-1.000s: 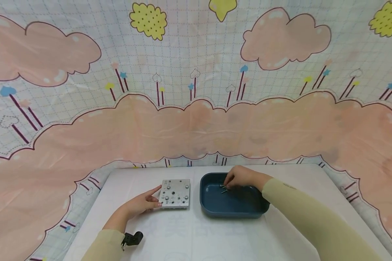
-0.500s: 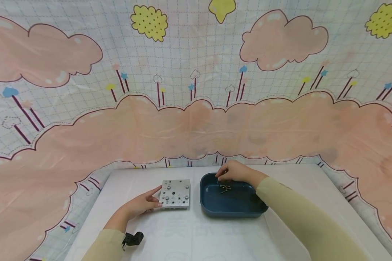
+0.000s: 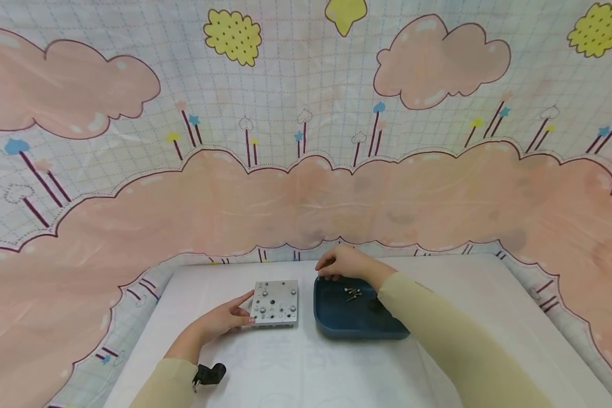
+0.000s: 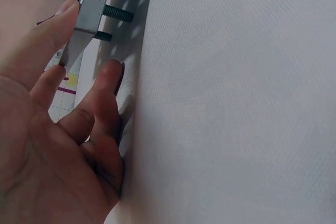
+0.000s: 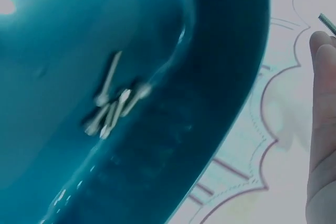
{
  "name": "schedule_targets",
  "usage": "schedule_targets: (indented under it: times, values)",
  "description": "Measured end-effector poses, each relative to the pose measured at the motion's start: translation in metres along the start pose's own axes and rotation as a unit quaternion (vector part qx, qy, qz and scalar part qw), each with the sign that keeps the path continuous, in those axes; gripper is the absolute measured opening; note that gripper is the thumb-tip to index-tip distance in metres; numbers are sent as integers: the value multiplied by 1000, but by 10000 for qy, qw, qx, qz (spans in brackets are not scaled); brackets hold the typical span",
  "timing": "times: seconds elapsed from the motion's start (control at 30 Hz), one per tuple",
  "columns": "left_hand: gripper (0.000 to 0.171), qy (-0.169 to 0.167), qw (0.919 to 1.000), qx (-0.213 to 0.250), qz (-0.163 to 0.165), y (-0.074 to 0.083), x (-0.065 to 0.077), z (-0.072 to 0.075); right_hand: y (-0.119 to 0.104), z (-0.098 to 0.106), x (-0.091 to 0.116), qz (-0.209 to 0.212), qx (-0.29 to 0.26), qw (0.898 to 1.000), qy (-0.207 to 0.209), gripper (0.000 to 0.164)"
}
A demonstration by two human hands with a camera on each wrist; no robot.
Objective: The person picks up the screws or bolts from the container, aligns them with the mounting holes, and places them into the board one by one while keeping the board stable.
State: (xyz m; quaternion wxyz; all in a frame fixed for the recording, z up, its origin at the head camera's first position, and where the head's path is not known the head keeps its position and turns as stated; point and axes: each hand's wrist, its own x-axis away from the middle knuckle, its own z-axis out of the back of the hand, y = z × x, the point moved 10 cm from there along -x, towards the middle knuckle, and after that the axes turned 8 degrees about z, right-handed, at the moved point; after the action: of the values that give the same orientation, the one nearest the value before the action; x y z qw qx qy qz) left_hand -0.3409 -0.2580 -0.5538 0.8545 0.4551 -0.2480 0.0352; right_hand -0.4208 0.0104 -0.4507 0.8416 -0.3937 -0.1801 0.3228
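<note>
A square silver metal plate [image 3: 281, 296] with several holes and bolt heads lies on the white table. My left hand [image 3: 223, 318] steadies it from the left, thumb and index finger at its edge. The left wrist view shows threaded bolt ends [image 4: 118, 13] jutting from its underside; the other fingers curl beside the table. Over the back-left rim of a dark blue bin [image 3: 362, 331], my right hand [image 3: 348, 262] pinches a small screw. In the right wrist view that screw's threaded end [image 5: 326, 22] pokes past the fingertips [image 5: 321, 40]. Several loose screws [image 5: 111, 111] lie in the bin.
A black device [image 3: 210, 374] is at the left wrist, close to the table [image 3: 265, 374]. Behind the table hangs a patterned cloth [image 3: 306, 204] with pink clouds. The bin stands a short way right of the plate.
My right hand has lifted from the screws in the bin and moved left to its rim with a screw, uncovering the others. My left hand stays at the plate.
</note>
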Motion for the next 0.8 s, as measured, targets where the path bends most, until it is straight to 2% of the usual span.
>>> schedule_targets:
  times: [0.33,0.8]
  values:
    - [86,76,10000,27,29,1,2,1,-23,-23,-33,232,-407,9989,-88,14]
    - [87,10,10000,76,56,0,2,0,-42,-58,-81,238,-374,9984,-349,9]
